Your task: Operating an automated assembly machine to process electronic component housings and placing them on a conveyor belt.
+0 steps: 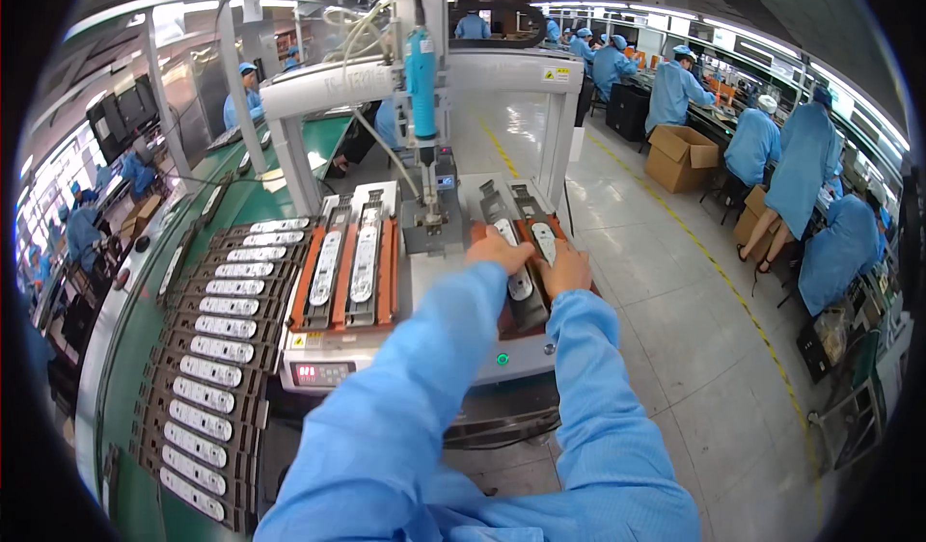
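Two long dark plastic housings lie side by side in the orange fixture on the right of a bench machine. The left housing (528, 314) carries a white rounded-end board (520, 284), and my left hand (500, 250) is closed over its middle, covering part of the board. My right hand (567, 270) rests on the right housing (526, 201), thumb and fingers bent around the edge of its white board (544, 239). Some fingertips are hidden. Between the two fixtures, a blue electric screwdriver (421, 84) hangs upright on the machine's gantry (511, 71).
The left orange fixture (386, 286) holds two more housings with boards. Many similar housings (224, 327) stand in a row on the green bench (123, 388). A control panel (321, 374) and green-lit button (502, 359) face me. Co-workers in blue and a cardboard box (681, 156) are at right.
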Demonstrator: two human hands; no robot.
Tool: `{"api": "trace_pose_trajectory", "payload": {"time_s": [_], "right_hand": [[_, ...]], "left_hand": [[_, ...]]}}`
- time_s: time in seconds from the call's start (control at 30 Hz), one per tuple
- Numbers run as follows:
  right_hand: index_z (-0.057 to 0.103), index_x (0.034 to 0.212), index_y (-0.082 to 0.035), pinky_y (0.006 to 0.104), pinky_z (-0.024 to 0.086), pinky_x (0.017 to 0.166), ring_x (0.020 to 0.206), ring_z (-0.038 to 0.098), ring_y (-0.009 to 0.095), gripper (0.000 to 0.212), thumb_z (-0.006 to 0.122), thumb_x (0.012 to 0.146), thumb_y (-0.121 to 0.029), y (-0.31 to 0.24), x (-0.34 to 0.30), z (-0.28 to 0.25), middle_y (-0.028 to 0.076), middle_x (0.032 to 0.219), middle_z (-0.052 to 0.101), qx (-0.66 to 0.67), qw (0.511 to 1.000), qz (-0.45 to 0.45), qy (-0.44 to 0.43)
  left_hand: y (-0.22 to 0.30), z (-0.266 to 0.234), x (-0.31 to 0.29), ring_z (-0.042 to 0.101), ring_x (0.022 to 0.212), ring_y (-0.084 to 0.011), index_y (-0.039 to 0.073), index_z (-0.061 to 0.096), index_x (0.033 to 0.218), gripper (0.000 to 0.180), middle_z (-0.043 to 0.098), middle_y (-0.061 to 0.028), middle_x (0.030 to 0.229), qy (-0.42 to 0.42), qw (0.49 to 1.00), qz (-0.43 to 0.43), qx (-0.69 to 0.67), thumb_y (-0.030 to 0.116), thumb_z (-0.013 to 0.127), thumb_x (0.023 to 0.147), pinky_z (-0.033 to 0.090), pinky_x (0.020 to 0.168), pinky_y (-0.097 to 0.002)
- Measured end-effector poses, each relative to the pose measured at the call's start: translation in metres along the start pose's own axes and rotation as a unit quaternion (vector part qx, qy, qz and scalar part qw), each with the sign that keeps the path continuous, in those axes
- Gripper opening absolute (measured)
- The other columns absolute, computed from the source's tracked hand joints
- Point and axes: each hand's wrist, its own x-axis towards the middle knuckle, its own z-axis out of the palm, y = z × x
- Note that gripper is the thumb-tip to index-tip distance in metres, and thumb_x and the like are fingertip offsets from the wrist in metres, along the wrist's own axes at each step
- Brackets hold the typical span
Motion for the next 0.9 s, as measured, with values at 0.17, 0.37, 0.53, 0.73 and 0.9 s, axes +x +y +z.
{"api": "trace_pose_trajectory", "payload": {"time_s": [0.17, 0.37, 0.53, 0.73, 0.9], "right_hand": [[0.057, 0.13, -0.006, 0.0436, 0.048, 0.092, 0.107, 0.057, 0.037, 0.053, 0.071, 0.081, -0.022, 0.042, 0.029, 0.001, 0.016, 0.116, 0.064, 0.018, 0.998, -0.01, -0.06], [0.033, 0.144, 0.003, 0.0319, 0.049, 0.09, 0.111, 0.057, 0.017, 0.057, 0.055, 0.093, -0.008, -0.076, -0.031, -0.024, 0.01, 0.128, 0.056, 0.68, 0.708, 0.004, -0.191], [0.036, 0.144, -0.008, 0.038, 0.05, 0.089, 0.112, 0.056, 0.019, 0.051, 0.055, 0.096, -0.01, -0.243, -0.129, -0.02, 0.007, 0.129, 0.052, 0.759, 0.554, -0.11, -0.323], [0.031, 0.145, 0.0, 0.0326, 0.042, 0.101, 0.12, 0.05, 0.019, 0.054, 0.053, 0.096, -0.006, -0.377, -0.22, 0.025, 0.009, 0.135, 0.049, 0.738, 0.499, -0.222, -0.397], [0.039, 0.143, -0.009, 0.0505, 0.027, 0.111, 0.137, 0.031, 0.04, 0.072, 0.065, 0.085, -0.044, -0.397, -0.331, 0.06, 0.024, 0.147, 0.034, 0.403, 0.634, -0.577, -0.321]], "left_hand": [[-0.054, -0.072, -0.052, 0.063, 0.098, -0.0278, 0.004, 0.038, 0.138, 0.075, 0.064, -0.0168, 0.105, -0.159, 0.95, 0.07, -0.259, 0.043, 0.064, 0.08, 0.049, 0.088, -0.0386], [-0.173, -0.182, -0.164, 0.056, 0.108, -0.0216, 0.005, 0.034, 0.145, 0.064, 0.057, -0.0153, 0.119, -0.016, 0.953, 0.151, -0.262, 0.028, 0.055, 0.09, 0.044, 0.094, -0.0336], [-0.202, -0.195, -0.21, 0.048, 0.118, -0.019, 0.006, 0.03, 0.15, 0.065, 0.05, -0.0143, 0.131, 0.011, 0.899, 0.184, -0.398, 0.022, 0.058, 0.093, 0.038, 0.101, -0.0337], [-0.281, -0.252, -0.287, 0.059, 0.101, -0.0165, 0.01, 0.039, 0.146, 0.078, 0.063, -0.0109, 0.115, 0.219, 0.922, 0.072, -0.31, 0.011, 0.073, 0.076, 0.047, 0.087, -0.0306], [-0.425, -0.342, -0.313, 0.057, 0.114, -0.0315, 0.01, 0.051, 0.135, 0.075, 0.06, -0.0179, 0.123, 0.343, 0.931, -0.112, -0.058, 0.012, 0.076, 0.065, 0.043, 0.099, -0.035]]}}
